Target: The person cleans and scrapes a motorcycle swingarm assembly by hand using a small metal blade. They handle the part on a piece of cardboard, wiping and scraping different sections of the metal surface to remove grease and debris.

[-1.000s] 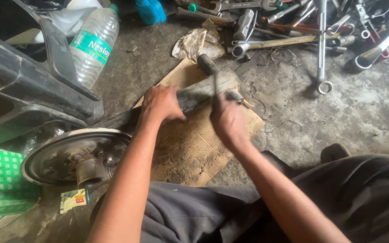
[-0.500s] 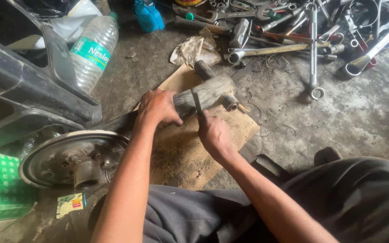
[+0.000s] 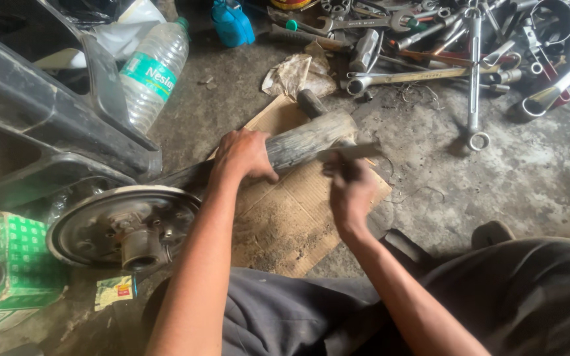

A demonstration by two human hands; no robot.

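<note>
Axle shaft [image 3: 308, 142] is lying across a sheet of cardboard [image 3: 291, 224] on the concrete floor [image 3: 430, 171], running diagonally from a round brake drum [image 3: 123, 224] at lower left up toward the right. The shaft is showing as a long, thick cylinder, grey and dull, its surface streaked and rough-looking; the far end is ending in a darker, narrower stub.

Drum is sitting as a dark metal disc with a raised hub and stud holes, grimy. Cardboard is tan, stained, frayed at the edges.

Left hand [image 3: 242, 155] is wrapping over the shaft near its middle, fingers closed around it, pinning it down. Right hand [image 3: 351, 194] is sitting just right of the left, fist closed on a flat thin tool [image 3: 351, 153]; the tool is blurred, its kind not readable. The tool is lying against the shaft's near side, close to the thick end.

Beyond the shaft: a crumpled rag [image 3: 298, 74] is lying just past the cardboard, and a heap of wrenches [image 3: 443, 59], shiny steel, is spreading across the upper right. A clear plastic bottle [image 3: 153, 72] is leaning at upper left; a green box [image 3: 8, 270] is sitting at lower left.
</note>
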